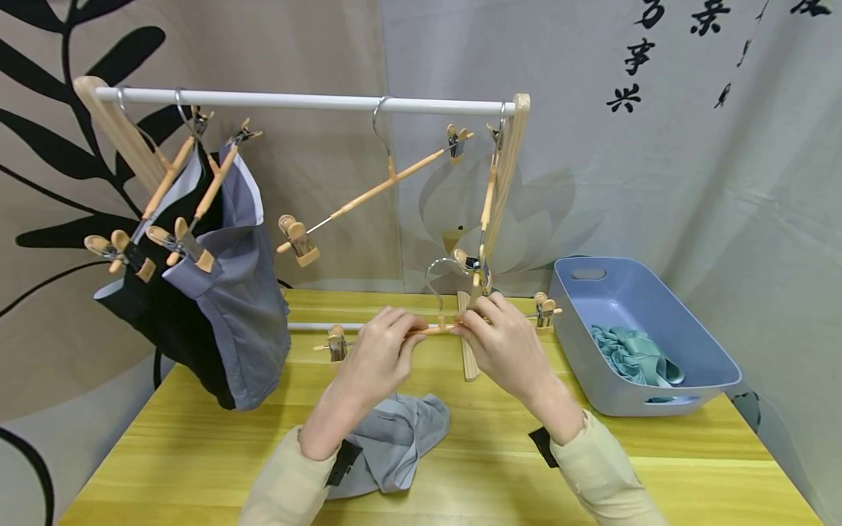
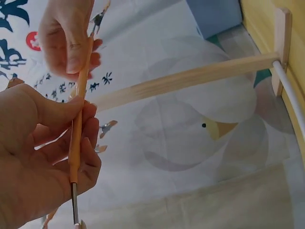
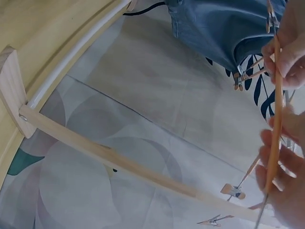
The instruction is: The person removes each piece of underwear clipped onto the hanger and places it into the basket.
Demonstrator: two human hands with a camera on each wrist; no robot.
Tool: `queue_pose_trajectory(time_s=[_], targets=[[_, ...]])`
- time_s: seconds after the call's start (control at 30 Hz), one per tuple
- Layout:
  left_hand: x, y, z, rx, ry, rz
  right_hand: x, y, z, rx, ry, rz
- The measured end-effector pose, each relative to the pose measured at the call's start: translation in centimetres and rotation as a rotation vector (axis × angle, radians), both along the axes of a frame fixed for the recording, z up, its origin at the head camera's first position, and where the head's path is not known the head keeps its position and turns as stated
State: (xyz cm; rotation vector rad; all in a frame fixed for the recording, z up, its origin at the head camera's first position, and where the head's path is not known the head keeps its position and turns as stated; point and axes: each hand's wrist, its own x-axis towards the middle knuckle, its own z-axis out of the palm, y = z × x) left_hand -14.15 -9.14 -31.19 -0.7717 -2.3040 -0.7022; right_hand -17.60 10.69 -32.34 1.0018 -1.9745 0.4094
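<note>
Both hands hold one wooden clip hanger (image 1: pixel 434 330) level above the table, its metal hook pointing up. My left hand (image 1: pixel 381 351) pinches the bar left of the hook, thumb and fingers round it. The right hand (image 1: pixel 505 346) pinches the bar right of the hook. A wooden clip (image 1: pixel 338 343) sits at the hanger's left end and another clip (image 1: pixel 544 310) at its right end. In the left wrist view the orange-brown bar (image 2: pixel 78 119) runs through both hands. Below the left forearm a grey cloth garment (image 1: pixel 401 442) lies crumpled on the table.
A white rail (image 1: pixel 302 100) on a wooden frame spans the back. Dark and grey garments (image 1: pixel 243 314) hang clipped at its left; a bare clip hanger (image 1: pixel 368 196) hangs mid-rail, another by the right post. At right, a blue-grey basket (image 1: pixel 691 329) holds teal cloth (image 1: pixel 634 354).
</note>
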Motion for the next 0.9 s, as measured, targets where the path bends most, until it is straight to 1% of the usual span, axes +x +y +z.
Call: queue_pose_trajectory(time_s=[0.07, 0.2, 0.27, 0.33, 0.4, 0.47, 0.5, 0.57, 0.6, 0.77, 0.83, 0.9], targets=[[0.1, -0.1, 0.1, 0.025, -0.012, 0.004, 0.1, -0.4, -0.3, -0.049, 0.085, 0.019], [0.2, -0.5, 0.4, 0.08, -0.018, 0.011, 0.3, -1.3, -1.1, -0.129, 0.313, 0.063], [0.2, -0.7, 0.6, 0.096, -0.016, 0.013, 0.5, -1.8, -1.7, -0.15, 0.414, 0.077], [0.3, -0.9, 0.7, 0.102, -0.015, 0.015, 0.7, -2.2, -2.3, -0.157, 0.493, 0.094], [0.3, -1.0, 0.8, 0.101, -0.016, 0.02, 0.9, -2.8, -3.0, -0.148, 0.541, 0.127], [0.2, -1.2, 0.8, 0.099, -0.022, 0.028, 1.2, -3.6, -4.0, -0.102, 0.535, 0.159], [0.2, -1.3, 0.7, 0.098, -0.026, 0.03, 1.4, -4.1, -4.5, -0.064, 0.504, 0.173], [0.2, -1.4, 0.7, 0.099, -0.037, 0.035, 1.8, -5.0, -5.5, 0.037, 0.382, 0.204], [0.2, -1.5, 0.7, 0.099, -0.044, 0.037, 2.0, -5.5, -6.1, 0.098, 0.302, 0.211], [0.2, -1.6, 0.7, 0.097, -0.063, 0.044, 3.0, -7.6, -8.3, 0.44, -0.164, 0.213], [0.2, -1.7, 0.6, 0.095, -0.07, 0.049, 3.3, -8.3, -8.9, 0.555, -0.32, 0.21], [0.2, -1.7, 0.6, 0.095, -0.076, 0.053, 3.5, -8.9, -9.5, 0.631, -0.441, 0.209]])
